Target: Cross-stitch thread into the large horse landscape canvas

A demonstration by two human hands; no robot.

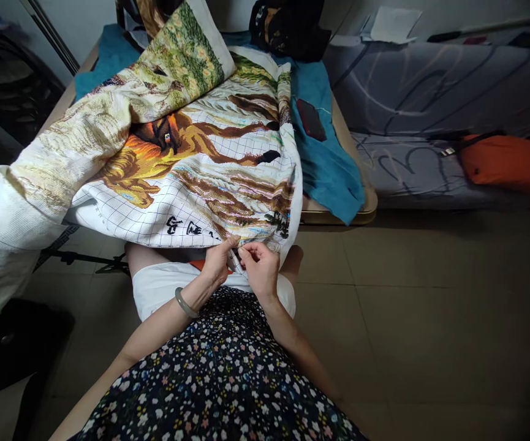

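Note:
A large cross-stitch cloth [154,214] with a printed grid spreads over a low table and my lap. It carries stitched brown, orange and green parts, and its far left portion is rolled up. At its near edge, my left hand [216,262] is closed on the fabric, thumb on top. My right hand [261,264] sits just beside it, thumb and index finger pinched together at the cloth's edge. Whatever lies between those right fingertips is too small to make out; a needle or thread is not visible.
A teal cloth [333,177] covers the low table, with a dark phone [310,119] on it. A black bag [290,30] stands at the back. To the right is a grey patterned sofa [397,92] with an orange bag [508,160]. Tiled floor [412,318] lies at right.

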